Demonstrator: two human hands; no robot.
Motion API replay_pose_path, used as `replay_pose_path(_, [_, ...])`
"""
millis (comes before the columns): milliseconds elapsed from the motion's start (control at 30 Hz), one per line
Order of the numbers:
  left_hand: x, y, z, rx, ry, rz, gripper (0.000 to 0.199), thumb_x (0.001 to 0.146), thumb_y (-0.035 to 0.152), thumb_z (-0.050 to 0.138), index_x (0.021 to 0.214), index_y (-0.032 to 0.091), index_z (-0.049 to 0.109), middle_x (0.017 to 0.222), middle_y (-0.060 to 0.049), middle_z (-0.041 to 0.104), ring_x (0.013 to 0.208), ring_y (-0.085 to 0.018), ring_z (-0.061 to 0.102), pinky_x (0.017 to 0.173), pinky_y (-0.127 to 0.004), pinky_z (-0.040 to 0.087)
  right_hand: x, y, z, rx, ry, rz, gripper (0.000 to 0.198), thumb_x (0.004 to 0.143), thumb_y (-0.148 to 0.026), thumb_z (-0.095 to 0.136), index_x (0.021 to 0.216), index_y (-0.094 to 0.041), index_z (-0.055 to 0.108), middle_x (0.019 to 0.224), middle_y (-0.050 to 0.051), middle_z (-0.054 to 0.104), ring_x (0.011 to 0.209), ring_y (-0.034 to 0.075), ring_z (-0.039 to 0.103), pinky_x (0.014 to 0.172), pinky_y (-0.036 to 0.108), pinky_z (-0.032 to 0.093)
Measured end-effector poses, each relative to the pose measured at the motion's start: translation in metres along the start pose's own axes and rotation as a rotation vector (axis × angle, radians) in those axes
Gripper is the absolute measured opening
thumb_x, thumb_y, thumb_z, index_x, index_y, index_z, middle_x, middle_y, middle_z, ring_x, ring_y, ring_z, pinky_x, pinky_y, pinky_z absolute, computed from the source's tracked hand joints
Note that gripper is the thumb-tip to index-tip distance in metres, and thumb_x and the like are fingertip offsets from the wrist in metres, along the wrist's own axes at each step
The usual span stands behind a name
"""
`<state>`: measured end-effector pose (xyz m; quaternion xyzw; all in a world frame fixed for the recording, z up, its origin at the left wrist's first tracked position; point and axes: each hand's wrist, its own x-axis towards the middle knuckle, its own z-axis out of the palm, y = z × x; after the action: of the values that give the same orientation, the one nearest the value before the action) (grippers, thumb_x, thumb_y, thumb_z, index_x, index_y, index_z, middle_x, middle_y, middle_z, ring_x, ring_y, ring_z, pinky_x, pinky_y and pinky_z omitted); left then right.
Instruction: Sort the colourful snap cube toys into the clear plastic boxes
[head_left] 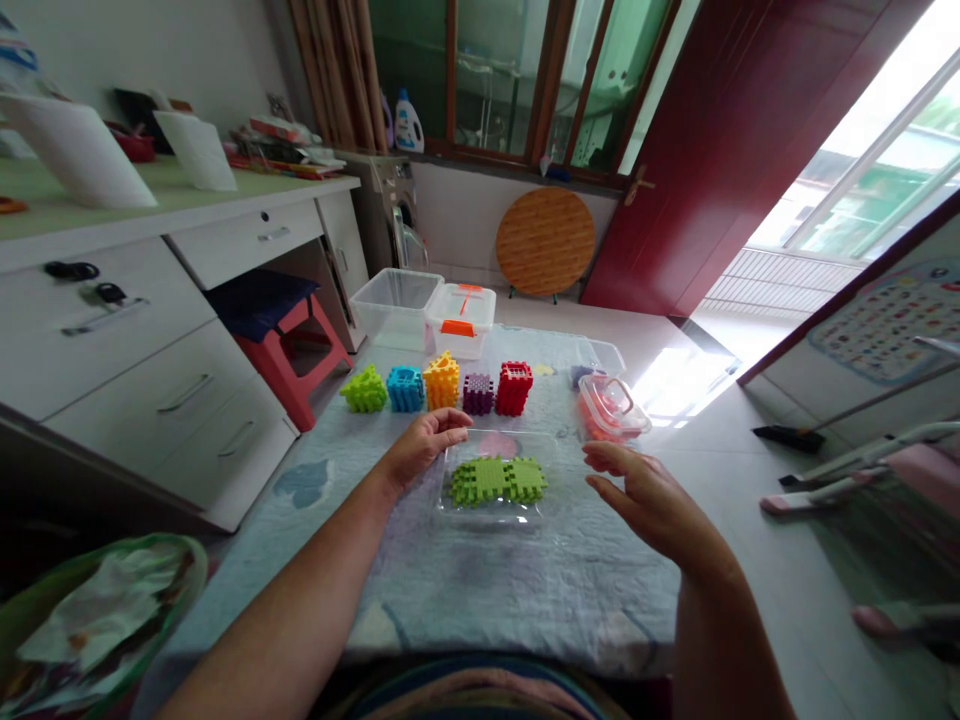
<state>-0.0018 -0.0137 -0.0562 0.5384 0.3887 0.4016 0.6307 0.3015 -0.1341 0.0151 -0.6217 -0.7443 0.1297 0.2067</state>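
Note:
A clear plastic box [499, 517] rests on the cloth-covered table in front of me, with light green interlocking blocks [487, 480] lying flat inside it. My left hand [421, 445] is at the box's far left corner, thumb and fingers slightly apart; whether it touches the rim I cannot tell. To the right of the box, my right hand [637, 485] hovers open and holds nothing. Behind the box stands a row of block shapes: light green [364, 390], blue [406, 389], yellow [441, 382], purple [478, 394] and red [514, 388].
At the table's far side are an open clear bin [397, 300] and a lidded box [461, 318] with orange clips. A clear lidded container [613, 408] with reddish contents sits at right. A red stool [289, 350] and a waste basket [191, 580] flank the table's left.

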Motion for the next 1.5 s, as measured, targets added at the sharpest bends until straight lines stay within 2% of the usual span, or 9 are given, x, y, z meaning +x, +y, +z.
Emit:
replay_pose_path(167, [0.0, 0.0, -0.001, -0.006, 0.03, 0.033, 0.029, 0.066, 0.033, 0.079, 0.09, 0.018, 0.07, 0.078, 0.0, 0.061, 0.069, -0.012, 0.051, 0.065, -0.025, 0.039, -0.015, 0.029, 0.003, -0.027, -0.1, 0.061, 0.048, 0.078, -0.034, 0.065, 0.124, -0.02, 0.058, 0.124, 0.012, 0.065, 0.119, 0.028, 0.058, 0.104, 0.047, 0.046])
replay_pose_path(333, [0.002, -0.002, -0.007, -0.037, 0.05, 0.058, 0.029, 0.064, 0.029, 0.081, 0.089, 0.019, 0.07, 0.077, 0.001, 0.06, 0.068, -0.011, 0.05, 0.063, -0.023, 0.039, -0.019, 0.032, 0.014, -0.024, -0.24, 0.099, 0.06, 0.074, -0.033, 0.07, 0.13, -0.017, 0.055, 0.138, 0.015, 0.055, 0.131, 0.03, 0.047, 0.112, 0.048, 0.037])
replay_pose_path(467, [0.002, -0.001, -0.011, -0.05, 0.089, 0.052, 0.031, 0.063, 0.029, 0.081, 0.089, 0.018, 0.07, 0.072, 0.002, 0.058, 0.063, -0.01, 0.049, 0.06, -0.023, 0.039, -0.017, 0.034, 0.025, 0.008, -0.226, 0.079, 0.07, 0.072, -0.039, 0.072, 0.135, -0.017, 0.051, 0.144, 0.015, 0.048, 0.136, 0.03, 0.04, 0.113, 0.049, 0.033])
replay_pose_path(600, [0.003, 0.0, -0.012, -0.06, 0.115, 0.051, 0.033, 0.061, 0.03, 0.082, 0.089, 0.018, 0.07, 0.073, 0.002, 0.06, 0.063, -0.01, 0.05, 0.06, -0.023, 0.039, -0.017, 0.047, 0.028, -0.021, -0.054, 0.119, 0.043, 0.083, -0.036, 0.06, 0.123, -0.02, 0.057, 0.127, 0.012, 0.06, 0.12, 0.026, 0.054, 0.106, 0.046, 0.041])
replay_pose_path(667, [0.003, 0.0, -0.011, -0.065, 0.117, 0.056, 0.031, 0.062, 0.029, 0.081, 0.089, 0.018, 0.071, 0.073, 0.002, 0.06, 0.064, -0.01, 0.05, 0.061, -0.022, 0.039, -0.017, 0.056, 0.028, -0.086, -0.025, 0.174, 0.035, 0.085, -0.032, 0.056, 0.116, -0.018, 0.06, 0.118, 0.012, 0.063, 0.111, 0.026, 0.058, 0.1, 0.043, 0.044])
replay_pose_path(833, [0.003, 0.0, -0.01, -0.075, 0.145, 0.081, 0.029, 0.061, 0.028, 0.082, 0.086, 0.019, 0.071, 0.073, 0.002, 0.06, 0.065, -0.01, 0.051, 0.063, -0.023, 0.039, -0.018, 0.07, 0.028, -0.253, -0.08, 0.377, 0.03, 0.085, -0.026, 0.052, 0.11, -0.013, 0.064, 0.104, 0.013, 0.065, 0.098, 0.025, 0.061, 0.091, 0.036, 0.045])
replay_pose_path(1067, [0.004, 0.001, -0.011, -0.092, 0.203, 0.079, 0.03, 0.06, 0.029, 0.081, 0.085, 0.018, 0.069, 0.075, 0.001, 0.062, 0.065, -0.011, 0.051, 0.061, -0.023, 0.039, -0.019, 0.08, 0.026, -0.316, 0.075, 0.522, 0.03, 0.087, -0.027, 0.048, 0.111, -0.014, 0.061, 0.099, 0.012, 0.064, 0.091, 0.023, 0.062, 0.084, 0.032, 0.045])
replay_pose_path(1267, [0.005, 0.0, -0.011, -0.085, 0.214, 0.062, 0.03, 0.061, 0.03, 0.08, 0.085, 0.017, 0.07, 0.077, 0.0, 0.063, 0.065, -0.011, 0.051, 0.06, -0.023, 0.039, -0.022, 0.085, 0.025, -0.194, 0.02, 0.584, 0.028, 0.08, -0.021, 0.052, 0.107, -0.017, 0.061, 0.08, 0.005, 0.066, 0.075, 0.019, 0.061, 0.068, 0.027, 0.042])
replay_pose_path(1500, [0.005, 0.0, -0.011, -0.065, 0.226, 0.062, 0.032, 0.06, 0.032, 0.08, 0.086, 0.017, 0.07, 0.079, -0.001, 0.064, 0.067, -0.013, 0.053, 0.06, -0.023, 0.041, -0.02, 0.087, 0.028, 0.035, 0.114, 0.637, 0.028, 0.07, -0.02, 0.054, 0.097, -0.019, 0.061, 0.066, -0.002, 0.059, 0.061, 0.015, 0.056, 0.057, 0.025, 0.041])
